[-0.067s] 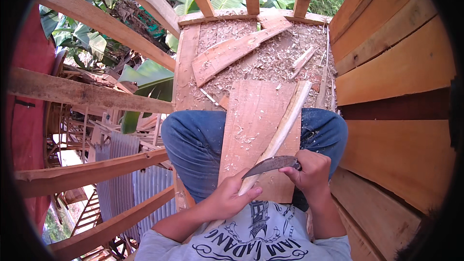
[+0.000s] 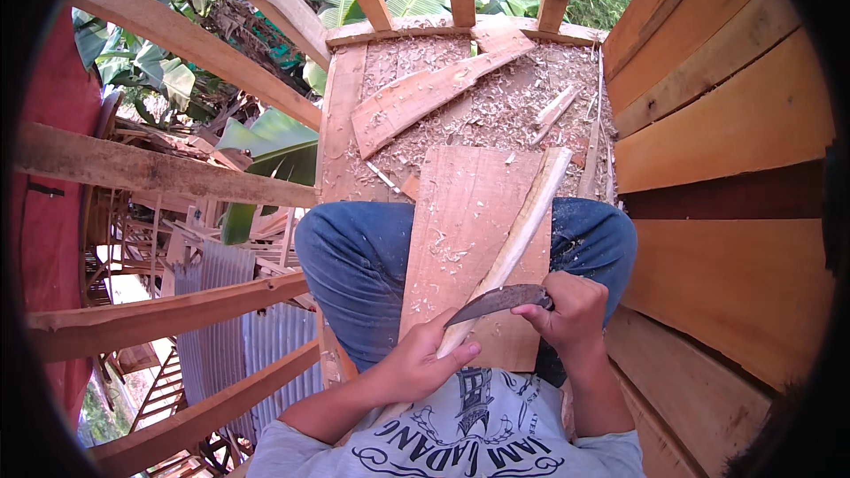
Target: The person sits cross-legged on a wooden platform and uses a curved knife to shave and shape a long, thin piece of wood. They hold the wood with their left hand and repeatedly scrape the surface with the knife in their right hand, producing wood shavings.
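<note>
A long pale stick slants from my lap up over a flat wooden board, which lies across my crossed legs. My left hand is closed around the stick near its lower end. In my right hand is the handle of a curved knife, mostly hidden by my fingers. The dark blade lies crosswise over the stick, just above my left hand, its tip pointing left. Thin shavings dot the board.
Wood shavings cover the plank floor ahead, with a tapered plank and a short split piece on it. Wooden rails stand at left, a plank wall at right. Corrugated sheets show below the rails.
</note>
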`<action>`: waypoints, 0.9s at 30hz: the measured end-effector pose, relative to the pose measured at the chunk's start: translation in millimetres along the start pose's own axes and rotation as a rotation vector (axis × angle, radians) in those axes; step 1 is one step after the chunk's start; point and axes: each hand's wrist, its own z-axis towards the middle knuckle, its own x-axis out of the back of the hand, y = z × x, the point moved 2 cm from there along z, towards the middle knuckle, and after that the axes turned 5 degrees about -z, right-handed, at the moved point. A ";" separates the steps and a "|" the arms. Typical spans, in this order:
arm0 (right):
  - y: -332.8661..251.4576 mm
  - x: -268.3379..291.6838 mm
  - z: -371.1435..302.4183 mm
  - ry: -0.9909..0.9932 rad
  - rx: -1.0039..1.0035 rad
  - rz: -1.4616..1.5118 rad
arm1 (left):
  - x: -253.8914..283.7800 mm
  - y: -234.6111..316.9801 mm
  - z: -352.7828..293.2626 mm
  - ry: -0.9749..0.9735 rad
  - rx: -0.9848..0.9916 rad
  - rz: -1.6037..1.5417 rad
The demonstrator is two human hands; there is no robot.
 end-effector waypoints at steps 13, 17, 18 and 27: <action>37.1 36.9 5.5 0.147 -0.373 0.124 | 8.5 -25.1 -5.8 -0.179 0.088 -0.572; -23.8 7.3 -8.5 -0.067 -0.109 0.117 | 4.3 -15.9 1.0 -0.230 0.112 -0.665; -33.0 -0.2 -9.5 -0.066 -0.068 0.147 | 4.0 -12.4 -0.4 -0.226 0.127 -0.641; -16.5 1.1 12.6 0.114 0.078 -0.029 | -2.1 -12.6 -7.3 -0.216 0.098 -0.635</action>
